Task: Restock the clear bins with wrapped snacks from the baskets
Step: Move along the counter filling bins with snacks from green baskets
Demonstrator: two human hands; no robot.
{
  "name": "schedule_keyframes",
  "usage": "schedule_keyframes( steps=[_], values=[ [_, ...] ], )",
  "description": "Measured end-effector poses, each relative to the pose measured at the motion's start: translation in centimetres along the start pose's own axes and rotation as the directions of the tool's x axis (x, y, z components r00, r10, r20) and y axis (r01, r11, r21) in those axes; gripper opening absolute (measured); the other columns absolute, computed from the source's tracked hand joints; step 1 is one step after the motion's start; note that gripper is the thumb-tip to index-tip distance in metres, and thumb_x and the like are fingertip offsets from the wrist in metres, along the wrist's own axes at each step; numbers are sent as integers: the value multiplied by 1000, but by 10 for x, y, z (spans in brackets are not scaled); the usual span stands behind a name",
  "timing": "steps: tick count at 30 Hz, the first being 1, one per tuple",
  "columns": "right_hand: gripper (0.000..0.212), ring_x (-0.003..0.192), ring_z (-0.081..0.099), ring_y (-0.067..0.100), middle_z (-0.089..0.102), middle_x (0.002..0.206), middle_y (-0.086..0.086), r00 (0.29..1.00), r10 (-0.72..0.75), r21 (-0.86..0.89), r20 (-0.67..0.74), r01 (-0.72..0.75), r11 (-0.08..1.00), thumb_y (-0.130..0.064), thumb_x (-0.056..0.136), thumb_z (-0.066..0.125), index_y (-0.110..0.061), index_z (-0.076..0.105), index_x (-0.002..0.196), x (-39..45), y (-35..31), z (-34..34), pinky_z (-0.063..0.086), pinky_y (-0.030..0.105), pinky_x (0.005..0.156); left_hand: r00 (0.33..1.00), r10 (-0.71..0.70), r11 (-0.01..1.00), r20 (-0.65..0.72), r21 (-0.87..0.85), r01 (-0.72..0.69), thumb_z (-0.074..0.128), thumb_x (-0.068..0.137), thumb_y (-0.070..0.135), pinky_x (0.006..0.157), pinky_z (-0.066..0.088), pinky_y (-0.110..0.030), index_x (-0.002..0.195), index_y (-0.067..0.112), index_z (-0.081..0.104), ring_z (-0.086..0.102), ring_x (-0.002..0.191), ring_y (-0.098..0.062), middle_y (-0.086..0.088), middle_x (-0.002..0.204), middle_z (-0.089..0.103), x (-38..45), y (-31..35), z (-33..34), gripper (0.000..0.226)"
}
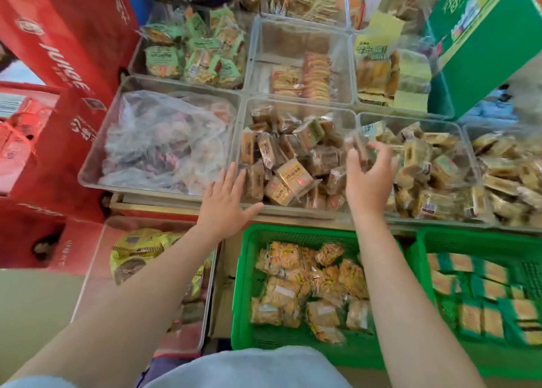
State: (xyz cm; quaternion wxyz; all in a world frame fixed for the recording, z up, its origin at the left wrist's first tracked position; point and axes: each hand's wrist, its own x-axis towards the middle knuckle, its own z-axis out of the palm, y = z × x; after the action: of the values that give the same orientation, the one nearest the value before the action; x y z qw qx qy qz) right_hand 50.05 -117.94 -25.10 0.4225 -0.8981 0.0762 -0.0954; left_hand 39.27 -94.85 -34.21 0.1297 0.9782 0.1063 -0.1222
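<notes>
My right hand (pixel 368 179) hovers over the wall between two clear bins and grips a wrapped brown snack (pixel 358 147) in its curled fingers. Below it, the middle clear bin (pixel 299 103) holds several brown wrapped cakes. My left hand (pixel 225 202) is spread flat at that bin's front left corner, fingers straight, holding nothing. A green basket (pixel 249 285) under my arms holds several orange wrapped snacks (pixel 308 282). A second green basket (pixel 416 258) at the right holds green and orange packets.
Left clear bin (pixel 96 153) holds a plastic bag of snacks. Further clear bins with green, orange and yellow packets fill the back rows. Red gift boxes (pixel 58 50) stack at the left, a green carton (pixel 481 44) at the back right. A low bin (pixel 96 258) holds yellow packets.
</notes>
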Motion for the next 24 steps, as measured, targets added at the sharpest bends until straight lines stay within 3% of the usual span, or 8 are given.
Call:
schedule_keyframes(
  steps=[3,5,7,9,13,16,19,24],
  values=[
    [41,104,48,13,41,137,11,999,-6,-48,-33,5,999,-40,99,56,-13,50,130,40,2,20,38,20,82,1000,1,1000,1,-2,-1,14,84,81,124,8,-48,160,24,-4,-8,154,-22,-5,166,-14,2,0,-1,96],
    [49,125,45,29,39,144,17,993,49,-286,106,-17,958,-45,98,54,-12,48,134,58,11,39,40,34,94,1000,-2,1000,10,22,2,14,87,80,124,7,-47,159,25,-7,-10,153,-21,-5,165,-17,2,1,0,94],
    [60,144,26,36,29,157,18,934,192,-515,303,-9,857,-50,98,50,-14,41,145,65,21,49,30,50,112,1000,-4,999,20,43,4,14,88,79,125,5,-47,159,25,-10,-13,153,-21,-5,165,-20,1,1,1,92],
    [64,149,17,36,21,162,17,899,243,-579,363,13,816,-47,99,48,-14,35,152,66,28,49,23,57,117,1000,-5,998,26,56,4,12,88,79,124,3,-47,159,24,-10,-14,153,-22,-5,164,-21,2,1,1,93],
    [50,144,27,34,34,154,14,947,187,-442,260,-55,895,-36,97,49,-16,47,143,44,29,28,27,53,116,1000,1,998,29,55,-3,8,85,81,124,2,-47,158,24,-12,-15,152,-23,-5,164,-23,4,1,3,95],
    [24,117,53,25,52,125,2,955,29,-197,296,31,980,-26,99,48,-20,58,120,-3,10,14,47,39,96,1000,-2,1000,28,-2,2,14,87,81,124,4,-47,159,24,-8,-13,153,-22,-3,165,-19,4,-1,2,94],
    [16,90,61,9,62,95,-11,821,-90,-68,564,154,986,-23,103,48,-22,64,103,-64,-11,18,48,25,74,999,28,992,38,-127,-23,34,94,70,124,6,-46,160,26,5,-6,154,-20,-1,167,-11,5,-2,-7,84],
    [19,93,62,14,69,99,-6,568,8,-124,823,166,978,-27,102,52,-22,69,108,-130,1,65,49,31,80,988,155,945,-19,-288,-154,49,98,48,122,4,-41,153,34,34,9,153,-16,7,166,14,-32,-33,-17,59]
  ],
)
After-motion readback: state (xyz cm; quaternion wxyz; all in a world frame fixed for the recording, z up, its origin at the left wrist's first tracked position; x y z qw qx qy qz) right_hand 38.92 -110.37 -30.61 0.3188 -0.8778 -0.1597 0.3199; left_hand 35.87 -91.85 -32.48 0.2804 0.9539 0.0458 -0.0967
